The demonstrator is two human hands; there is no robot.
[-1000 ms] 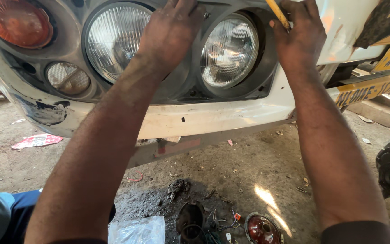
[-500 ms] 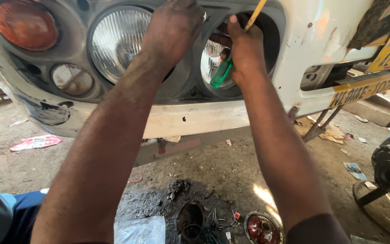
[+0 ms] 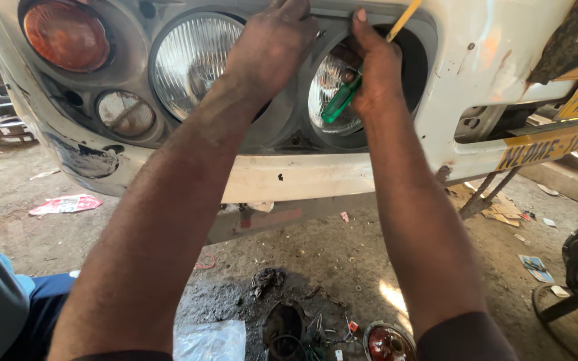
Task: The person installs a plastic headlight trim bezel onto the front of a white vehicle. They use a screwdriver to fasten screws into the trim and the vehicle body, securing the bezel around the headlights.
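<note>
Our right hand (image 3: 369,73) has its grip clamped on the green-handled screwdriver (image 3: 339,103) over the inner headlamp (image 3: 326,93); our left hand (image 3: 272,47), at nine o'clock, presses its fingers, held together, on the surround (image 3: 289,127).

A second ago the right hand (image 3: 369,70) was up at the outer edge of the inner headlamp (image 3: 332,100), a yellow tool (image 3: 403,20) poking above it. It has since come inward over the lens, and a green-handled screwdriver (image 3: 338,107) now shows in its grip. The left hand (image 3: 272,47) has crept slightly rightward along the bezel, seemingly.
</note>
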